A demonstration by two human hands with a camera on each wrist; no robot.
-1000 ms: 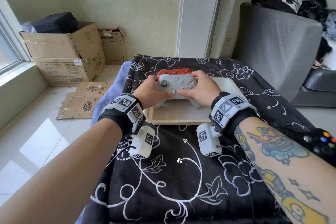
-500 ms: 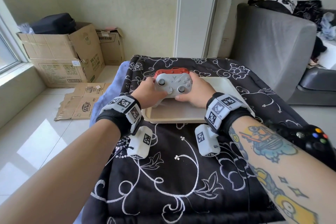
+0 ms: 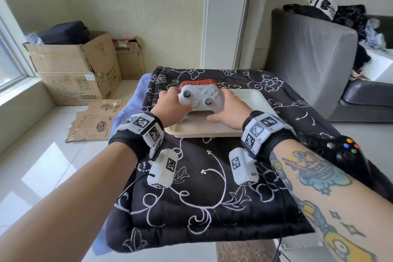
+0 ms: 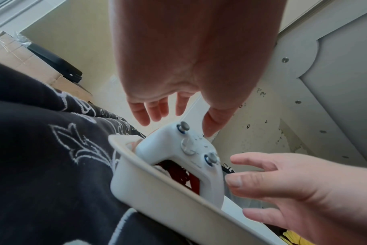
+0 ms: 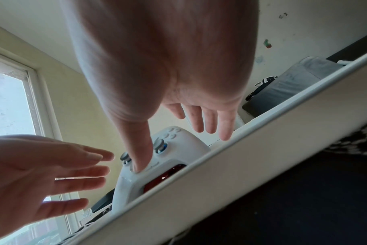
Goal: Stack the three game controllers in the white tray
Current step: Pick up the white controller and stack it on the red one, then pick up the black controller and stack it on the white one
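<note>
**A:** Boxes (image 3: 70, 70) stood by the window at far left, out of play. What was the left hand (image 3: 172, 106) doing?

**B:** It had let go. Half a second before, it was clenched round the grip of the white pad (image 3: 200, 99). Now its fingers (image 4: 144, 114) were straight and spread. The thumb tip hung just beside the pad's top edge, and I could not tell whether it touched.

**A:** And where was the pad?

**B:** It was down in the left part of the tray (image 3: 248, 100), lying face up on the red pad (image 3: 198, 83). Red showed past its far edge, and between its grips in the wrist views. It looked level enough.

**A:** What about the right hand (image 3: 229, 112)?

**B:** It had released as well. Its fingers were extended over the tray, and only the thumb rested on the pad's face near the stick. A moment earlier that hand had held the right grip.

**A:** So were two pads stacked?

**B:** By my reckoning, yes. The hand-off looked finished, and the thumb seemed only to steady the pad.

**A:** And farther right?

**B:** The black pad (image 3: 340, 151) lay on the blanket (image 3: 202, 198) beyond the right forearm, well apart from the tray. It was the one left. I would guess the right hand should fetch it next and set it gently on the white pad, since the sticks underneath make poor footing.
</note>
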